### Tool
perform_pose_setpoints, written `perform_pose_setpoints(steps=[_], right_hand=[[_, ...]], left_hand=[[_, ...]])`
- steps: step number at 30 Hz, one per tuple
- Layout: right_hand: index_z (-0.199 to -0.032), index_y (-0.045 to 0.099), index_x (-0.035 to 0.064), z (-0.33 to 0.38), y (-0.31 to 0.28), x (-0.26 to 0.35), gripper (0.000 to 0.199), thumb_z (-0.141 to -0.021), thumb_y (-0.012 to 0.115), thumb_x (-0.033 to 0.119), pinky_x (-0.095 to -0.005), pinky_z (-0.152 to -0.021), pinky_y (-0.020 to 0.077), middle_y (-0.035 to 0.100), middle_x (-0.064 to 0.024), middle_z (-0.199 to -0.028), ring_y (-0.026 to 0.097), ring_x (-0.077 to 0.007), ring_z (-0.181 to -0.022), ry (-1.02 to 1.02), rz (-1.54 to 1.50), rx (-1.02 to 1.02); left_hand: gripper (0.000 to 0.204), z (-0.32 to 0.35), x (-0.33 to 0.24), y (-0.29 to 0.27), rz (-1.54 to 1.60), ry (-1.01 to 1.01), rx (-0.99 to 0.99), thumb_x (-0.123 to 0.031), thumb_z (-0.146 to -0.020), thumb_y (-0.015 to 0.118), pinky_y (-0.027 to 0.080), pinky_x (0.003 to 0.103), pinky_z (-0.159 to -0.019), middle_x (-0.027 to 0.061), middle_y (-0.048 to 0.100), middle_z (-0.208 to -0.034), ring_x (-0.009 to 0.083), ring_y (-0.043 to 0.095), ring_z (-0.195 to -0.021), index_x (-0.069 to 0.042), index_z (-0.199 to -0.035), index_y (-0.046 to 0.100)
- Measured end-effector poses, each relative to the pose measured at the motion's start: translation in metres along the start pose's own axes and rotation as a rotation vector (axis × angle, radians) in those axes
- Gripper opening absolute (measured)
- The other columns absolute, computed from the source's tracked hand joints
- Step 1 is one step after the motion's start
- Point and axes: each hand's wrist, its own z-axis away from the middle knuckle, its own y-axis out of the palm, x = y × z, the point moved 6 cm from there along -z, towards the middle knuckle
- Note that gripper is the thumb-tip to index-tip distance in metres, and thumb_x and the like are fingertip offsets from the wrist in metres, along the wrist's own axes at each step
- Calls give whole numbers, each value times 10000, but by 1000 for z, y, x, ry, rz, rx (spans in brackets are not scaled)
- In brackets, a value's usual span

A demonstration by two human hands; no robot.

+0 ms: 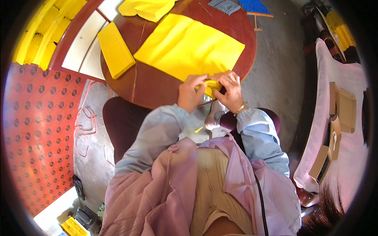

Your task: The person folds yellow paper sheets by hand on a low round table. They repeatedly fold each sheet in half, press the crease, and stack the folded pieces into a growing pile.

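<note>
A large yellow cloth sheet (189,47) with soft creases lies across the round brown table (151,90). Its near corner reaches the table's front edge, where both hands meet. My left hand (190,93) pinches yellow cloth there, thumb toward the middle. Opposite it, my right hand (229,92) is closed on the same part, fingers bent over the top. Between them the yellow material is curled into a small loop or fold. Whether this piece is joined to the big sheet is hidden by the fingers.
A folded yellow stack (116,49) rests at the table's left, and more yellow cloth (147,8) at its far edge beside a grey textured piece (224,5). Yellow bundles (43,31) are at far left. Open cardboard boxes (346,110) stand on a pink-covered table at right.
</note>
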Motion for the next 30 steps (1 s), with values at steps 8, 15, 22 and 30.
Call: perform_pose_setpoints(steps=[8, 15, 22, 30], right_hand=[[-1059, 799, 113, 8, -33, -21, 311, -756, 758, 53, -468, -1066, 477, 771, -40, -1091, 688, -274, -1082, -53, 24, 93], [-1041, 777, 108, 14, -32, -26, 303, -758, 765, 2, -529, -1168, 436, 763, -33, -1166, 691, -251, -1181, -104, 98, 145], [-1041, 768, 85, 16, -40, -15, 332, -728, 748, -26, -538, -1165, 441, 769, -47, -1158, 698, -247, -1195, -72, 185, 122], [-1020, 758, 73, 16, -39, -7, 323, -724, 714, -46, -558, -1180, 424, 771, -58, -1139, 706, -256, -1202, 23, 238, 142]], left_hand=[[404, 20, -30, 38, -7, -16, -8, 19, -916, 700, 574, 399, -952, 172, 721, -1192, 328, 712, -1103, -72, -1309, 723], [330, -11, -33, -48, -180, 216, -29, 17, -931, 696, 565, 392, -995, 130, 750, -1214, 319, 702, -1161, -126, -1219, 767], [260, -70, 19, -164, -379, 368, 199, 84, -876, 629, 512, 477, -1072, 123, 754, -1183, 371, 660, -1232, -66, -1060, 735], [324, -83, 49, -167, -333, 373, 416, 98, -864, 610, 483, 465, -1135, 129, 715, -1238, 374, 621, -1295, -65, -1125, 709]])
